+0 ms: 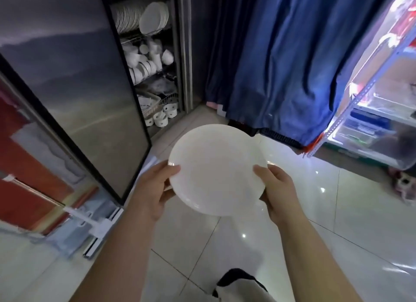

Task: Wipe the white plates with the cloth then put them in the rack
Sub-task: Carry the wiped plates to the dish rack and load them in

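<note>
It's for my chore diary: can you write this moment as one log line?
left hand: holds rim of round white plate | right hand: holds opposite rim | wire cabinet rack: ahead-left, holding white dishes

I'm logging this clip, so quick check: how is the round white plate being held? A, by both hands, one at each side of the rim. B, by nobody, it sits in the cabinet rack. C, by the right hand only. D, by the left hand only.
A: the left hand and the right hand grip opposite edges of the round white plate, each with a thumb on top of its rim.
</note>
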A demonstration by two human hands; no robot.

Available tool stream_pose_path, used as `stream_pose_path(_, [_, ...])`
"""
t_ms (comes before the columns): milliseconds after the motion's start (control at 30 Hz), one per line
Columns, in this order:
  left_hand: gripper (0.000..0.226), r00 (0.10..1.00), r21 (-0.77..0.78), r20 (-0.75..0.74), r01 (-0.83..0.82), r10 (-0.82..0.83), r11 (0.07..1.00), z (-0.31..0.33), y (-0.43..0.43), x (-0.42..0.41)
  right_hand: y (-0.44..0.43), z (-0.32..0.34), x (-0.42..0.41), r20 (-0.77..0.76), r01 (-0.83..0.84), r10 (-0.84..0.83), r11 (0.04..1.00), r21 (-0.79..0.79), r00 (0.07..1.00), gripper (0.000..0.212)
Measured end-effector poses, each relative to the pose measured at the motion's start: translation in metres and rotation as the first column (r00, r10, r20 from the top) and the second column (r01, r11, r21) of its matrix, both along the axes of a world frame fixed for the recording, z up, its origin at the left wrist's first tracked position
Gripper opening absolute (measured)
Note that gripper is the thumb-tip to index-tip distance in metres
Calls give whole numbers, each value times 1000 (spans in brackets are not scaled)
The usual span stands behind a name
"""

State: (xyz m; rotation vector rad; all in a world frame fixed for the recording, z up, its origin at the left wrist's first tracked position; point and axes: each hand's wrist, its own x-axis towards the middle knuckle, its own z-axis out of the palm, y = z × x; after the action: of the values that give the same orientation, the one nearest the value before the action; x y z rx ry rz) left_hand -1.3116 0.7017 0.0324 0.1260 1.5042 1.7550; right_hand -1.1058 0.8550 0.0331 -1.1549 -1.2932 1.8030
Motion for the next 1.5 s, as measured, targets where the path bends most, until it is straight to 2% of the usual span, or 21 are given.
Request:
stream_pose_path(267, [12, 996, 14, -21, -82, 83, 996, -13, 134, -113, 147, -4, -125, 11, -89, 88, 994, 61, 996, 19])
stream_pose_path(467, [10, 992, 36, -2, -123, 123, 992, 0, 244, -197, 273, 17, -216, 19, -165, 164, 979, 121, 986, 15])
stream_pose_path(600, [14, 985, 34, -8, -175, 175, 984, -1, 304, -248, 341, 19, -280, 34, -204, 201, 973, 110, 979, 17])
stream_pose_path(767, [21, 983, 5, -9, -185, 185, 983, -11, 354, -320, 395, 5, -358, 48, -234, 230, 969, 82, 972, 19])
stream_pose_path(933, [18, 982, -12, -5, -188, 188, 982, -18, 410, -418, 447, -4, -452, 57, -241, 235, 961, 135, 970, 16])
stream_pose_path(1067, [19, 978, -8, -63, -199, 198, 980, 0, 452, -503, 486, 4, -537, 30, -204, 202, 972, 114, 979, 10])
stream_pose_path(1267, [21, 984, -41, -129, -133, 126, 990, 12, 504, -618, 528, 2, -643, -2, -166, 167, 978, 129, 986, 8])
stream_pose_path(1400, [29, 990, -66, -93, -107, 101, 992, 2, 532, -665, 559, -6, -692, 24, -169, 168, 979, 111, 986, 9])
stream_pose_path(1500, [26, 990, -92, -46, -140, 136, 986, -10, 556, -698, 591, -13, -730, 52, -185, 180, 977, 105, 982, 13])
